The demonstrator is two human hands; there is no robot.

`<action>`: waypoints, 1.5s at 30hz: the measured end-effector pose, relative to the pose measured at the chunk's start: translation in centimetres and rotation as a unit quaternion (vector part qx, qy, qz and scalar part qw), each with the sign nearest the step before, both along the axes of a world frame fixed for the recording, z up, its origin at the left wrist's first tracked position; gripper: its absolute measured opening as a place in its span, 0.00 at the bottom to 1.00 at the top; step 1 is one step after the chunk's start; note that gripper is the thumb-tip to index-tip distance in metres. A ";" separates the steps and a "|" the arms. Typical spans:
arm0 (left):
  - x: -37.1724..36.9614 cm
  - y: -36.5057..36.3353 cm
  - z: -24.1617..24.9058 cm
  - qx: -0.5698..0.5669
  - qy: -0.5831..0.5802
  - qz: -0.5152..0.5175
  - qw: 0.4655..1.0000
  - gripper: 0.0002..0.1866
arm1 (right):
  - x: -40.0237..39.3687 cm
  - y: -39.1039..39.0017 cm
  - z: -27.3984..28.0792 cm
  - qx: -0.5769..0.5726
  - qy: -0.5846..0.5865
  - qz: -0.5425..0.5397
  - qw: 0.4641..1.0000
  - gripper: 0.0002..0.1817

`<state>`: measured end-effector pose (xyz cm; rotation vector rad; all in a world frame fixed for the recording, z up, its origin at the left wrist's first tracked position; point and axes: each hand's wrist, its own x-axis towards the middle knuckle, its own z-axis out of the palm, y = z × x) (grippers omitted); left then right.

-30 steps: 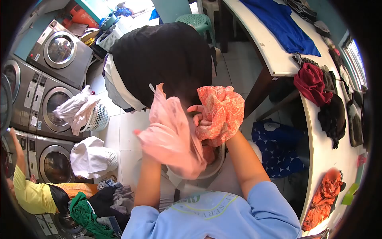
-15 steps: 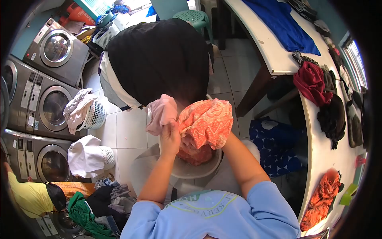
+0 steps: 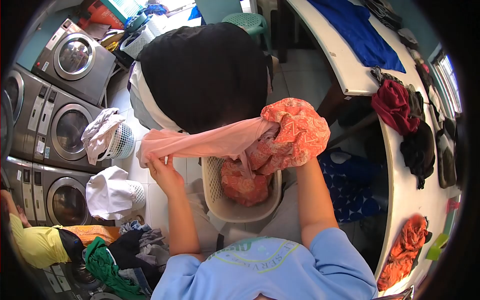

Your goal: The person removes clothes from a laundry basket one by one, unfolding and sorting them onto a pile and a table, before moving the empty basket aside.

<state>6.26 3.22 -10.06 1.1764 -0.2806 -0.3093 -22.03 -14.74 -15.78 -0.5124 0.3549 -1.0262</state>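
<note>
A: Where is the pink garment?
B: Stretched level between both hands, above the laundry basket. Its left end is bunched in the clenched fingers of the left hand.
A: And the right hand?
B: Hidden under the orange patterned cloth, so I cannot tell its grip. Both forearms rise upward, the left angled outward.

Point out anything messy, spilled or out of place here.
A heap of clothes lies on the floor by the washers instead of in a basket. Laundry hangs over the rims of two white baskets. Between the hands, a pink cloth is stretched taut, its end caught up in an orange cloth.
</note>
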 end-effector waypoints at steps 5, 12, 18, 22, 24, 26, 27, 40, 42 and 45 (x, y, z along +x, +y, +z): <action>-0.4 1.8 6.2 -0.045 -0.126 0.004 0.991 0.29 | 0.1 0.9 -0.1 -0.006 0.005 0.004 1.000 0.27; -4.4 1.3 -2.4 0.047 -0.104 -0.204 0.972 0.17 | 1.3 2.7 -0.7 0.008 -0.013 0.011 1.000 0.25; -12.8 0.8 -7.7 0.168 -0.072 -0.452 0.873 0.29 | 1.9 3.9 -1.1 0.029 -0.026 0.014 0.999 0.23; -14.1 -2.1 -10.6 0.095 -0.144 -0.332 0.927 0.21 | 2.5 4.5 -1.1 0.038 -0.030 0.017 0.999 0.22; -11.8 -2.6 -12.1 0.179 -0.216 -0.340 0.898 0.14 | 2.3 3.9 -0.9 0.035 -0.019 -0.002 0.999 0.22; -10.5 -2.8 -11.6 0.259 -0.258 -0.324 0.873 0.05 | 1.5 2.5 -0.3 0.018 0.006 -0.038 0.999 0.21; -9.6 -2.7 -11.7 0.259 -0.258 -0.326 0.872 0.05 | 1.0 1.7 -0.1 0.008 0.023 -0.057 0.998 0.21; -12.2 -4.6 -1.7 0.285 -0.247 -0.481 0.792 0.13 | 0.8 0.9 -0.4 -0.078 0.075 -0.103 0.989 0.17; -12.0 -3.6 3.2 0.177 -0.392 -0.458 0.778 0.14 | -0.3 0.7 -0.7 -0.087 0.036 -0.101 0.990 0.17; -8.1 1.1 5.4 0.084 -0.256 -0.527 0.806 0.15 | -0.5 0.2 -0.8 -0.158 0.028 -0.084 0.983 0.16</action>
